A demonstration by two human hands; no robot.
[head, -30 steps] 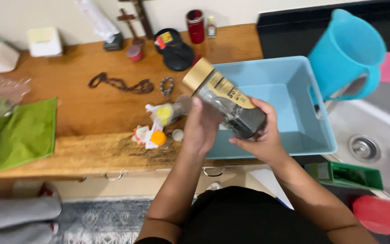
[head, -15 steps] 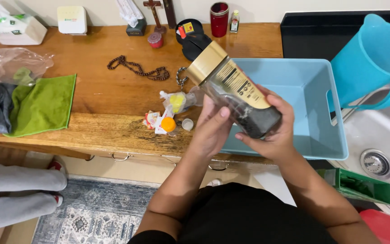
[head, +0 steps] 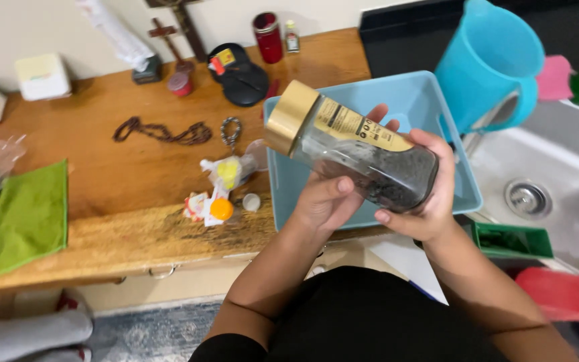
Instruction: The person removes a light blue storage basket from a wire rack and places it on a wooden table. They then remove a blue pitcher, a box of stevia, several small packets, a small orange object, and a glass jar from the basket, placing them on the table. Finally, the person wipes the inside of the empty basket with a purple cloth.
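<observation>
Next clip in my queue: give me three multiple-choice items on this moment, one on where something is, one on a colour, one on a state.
1. Where does the green cloth lie?
A. at the left end of the wooden counter
B. in the sink
C. inside the blue tub

2. What colour is the jar's lid?
A. red
B. gold
C. white

3. How is the glass jar held?
A. upright on the counter
B. tilted in both hands, lid on
C. lying open in the tub

Key: 1 A, the cloth sits far left on the wood. 2 B, the cap is gold. 3 B, the left hand and right hand grip the tilted, capped jar above the blue tub.
</observation>
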